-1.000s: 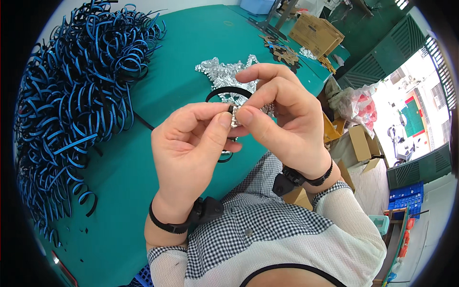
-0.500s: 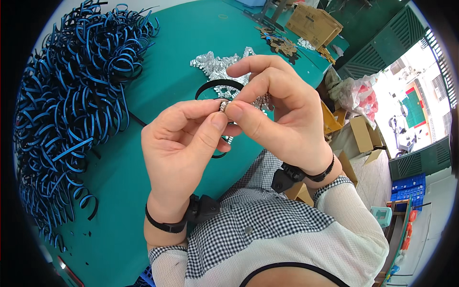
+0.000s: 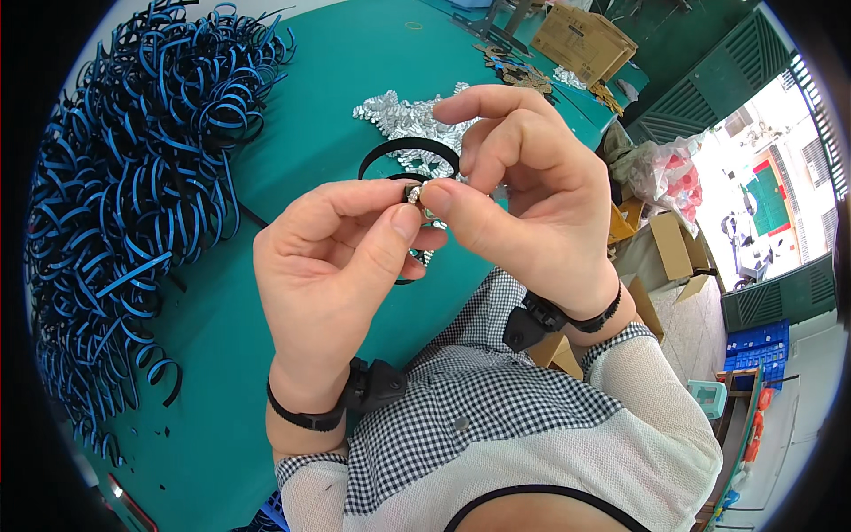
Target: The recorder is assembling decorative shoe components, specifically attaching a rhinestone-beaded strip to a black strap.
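Note:
My left hand pinches the end of a narrow black strip between thumb and forefinger. Right at those fingertips sits a small silver metal piece, which my right hand grips with its thumb; its forefinger and other fingers are bent and raised. The black strip loops up behind both hands, and part of it is hidden by the fingers. Just beyond them lies a heap of small silver metal pieces on the green table.
A big tangle of curled black and blue strips covers the table's left side. Brown flat pieces and a cardboard box are at the far right. Open boxes and a plastic bag stand beyond the table edge.
My right hand has shifted slightly up and its fingers have spread a little. The strip's loop has swung slightly up and to the right. Both hands still meet at the metal piece.

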A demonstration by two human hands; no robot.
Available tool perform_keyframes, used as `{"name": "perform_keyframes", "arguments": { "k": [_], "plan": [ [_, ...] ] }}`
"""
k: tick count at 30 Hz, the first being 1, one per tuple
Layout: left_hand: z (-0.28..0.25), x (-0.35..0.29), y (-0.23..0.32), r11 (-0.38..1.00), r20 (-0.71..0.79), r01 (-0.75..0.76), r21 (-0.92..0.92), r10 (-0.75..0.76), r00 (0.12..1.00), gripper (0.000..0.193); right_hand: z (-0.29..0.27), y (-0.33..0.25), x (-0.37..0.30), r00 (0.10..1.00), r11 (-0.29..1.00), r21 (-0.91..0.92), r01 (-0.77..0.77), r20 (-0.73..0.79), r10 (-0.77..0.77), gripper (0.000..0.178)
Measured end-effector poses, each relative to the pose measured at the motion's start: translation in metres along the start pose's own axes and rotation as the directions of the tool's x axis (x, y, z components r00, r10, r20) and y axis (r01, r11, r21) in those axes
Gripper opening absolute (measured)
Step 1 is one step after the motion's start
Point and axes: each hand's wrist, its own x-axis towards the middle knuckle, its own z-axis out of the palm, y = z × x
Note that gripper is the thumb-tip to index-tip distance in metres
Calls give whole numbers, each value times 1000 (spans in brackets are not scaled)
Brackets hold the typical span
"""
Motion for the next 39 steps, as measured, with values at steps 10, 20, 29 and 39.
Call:
{"name": "perform_keyframes", "arguments": {
  "k": [10,20,29,39],
  "plan": [
    [0,-1,0,999,1,10,-34,-10,1000,14,-1,-4,3,994,993,61,-103,51,100,15],
    [1,0,-2,1000,1,-24,15,24,1000,16,-4,-2,4,988,995,34,-95,123,90,13],
    [1,-1,-5,999,6,-43,-27,44,999,17,-4,-2,4,989,998,21,-53,141,49,8],
    [1,1,-14,991,10,-111,68,111,994,18,2,-5,8,962,942,198,-271,101,255,11]
  ]
}}
